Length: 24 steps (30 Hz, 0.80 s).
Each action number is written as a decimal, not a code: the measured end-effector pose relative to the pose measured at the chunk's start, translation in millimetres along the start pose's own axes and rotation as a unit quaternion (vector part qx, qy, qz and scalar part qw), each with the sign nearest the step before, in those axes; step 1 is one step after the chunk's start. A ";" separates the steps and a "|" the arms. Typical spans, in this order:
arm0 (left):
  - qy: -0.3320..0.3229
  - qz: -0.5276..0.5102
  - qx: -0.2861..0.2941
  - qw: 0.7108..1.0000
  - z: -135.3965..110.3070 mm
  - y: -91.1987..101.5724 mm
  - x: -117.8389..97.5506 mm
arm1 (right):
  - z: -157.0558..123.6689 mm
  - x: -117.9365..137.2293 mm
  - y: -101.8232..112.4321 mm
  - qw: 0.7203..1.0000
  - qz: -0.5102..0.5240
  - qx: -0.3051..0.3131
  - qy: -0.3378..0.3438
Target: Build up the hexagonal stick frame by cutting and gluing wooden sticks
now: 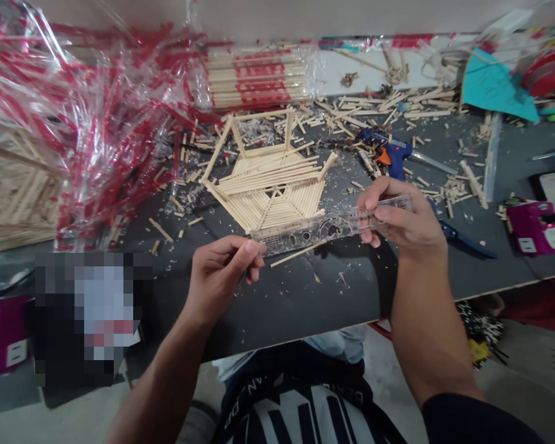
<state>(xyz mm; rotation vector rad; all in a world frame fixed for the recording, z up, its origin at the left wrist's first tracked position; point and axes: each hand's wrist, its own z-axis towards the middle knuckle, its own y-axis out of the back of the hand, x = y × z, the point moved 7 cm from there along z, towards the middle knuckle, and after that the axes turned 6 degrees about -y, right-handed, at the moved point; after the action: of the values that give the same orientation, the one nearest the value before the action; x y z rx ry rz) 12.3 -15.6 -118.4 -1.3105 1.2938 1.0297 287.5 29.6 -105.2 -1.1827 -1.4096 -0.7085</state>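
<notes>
Left hand point(226, 265) pinches one end of the clear ruler point(284, 241); right hand point(403, 216) grips the other. At the ruler's 12 o'clock, the hexagonal stick frame point(247, 208) sits on the tabletop point(282, 324). Its slatted base appears largely filled. Upper rails stand from roughly 9 to 1 o'clock; none seen from 1 to 3, so the rim is judged unfinished.

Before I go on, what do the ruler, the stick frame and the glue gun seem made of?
Ruler: likely clear, glossy plastic; the dark table shows through.
Stick frame: probably bare, unpainted wood; pale tan, matte sticks.
Glue gun: apparently hard plastic body; uniform blue, moulded-looking shape.
</notes>
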 end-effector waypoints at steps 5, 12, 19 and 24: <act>0.000 0.058 0.030 0.998 -5.7 -5.8 -4.6 | -3.8 8.7 -10.1 0.995 0.014 0.082 0.063; -0.022 -0.016 0.022 0.999 -2.7 -2.1 -8.3 | -15.0 2.2 -38.6 0.922 -0.024 0.371 0.106; -0.049 -0.057 0.015 0.997 -1.6 4.6 -11.6 | 1.8 -0.2 -22.7 0.970 -0.176 0.154 0.062; -0.078 -0.057 0.023 0.995 0.5 1.9 -11.1 | 12.3 -13.8 -37.4 0.927 -0.363 0.093 -0.002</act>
<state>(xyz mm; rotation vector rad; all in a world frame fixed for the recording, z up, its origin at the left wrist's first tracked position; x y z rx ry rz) 9.7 -13.2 -107.7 -1.2288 1.1065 0.9957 247.0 25.1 -113.7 -0.4870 -1.8886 -1.0427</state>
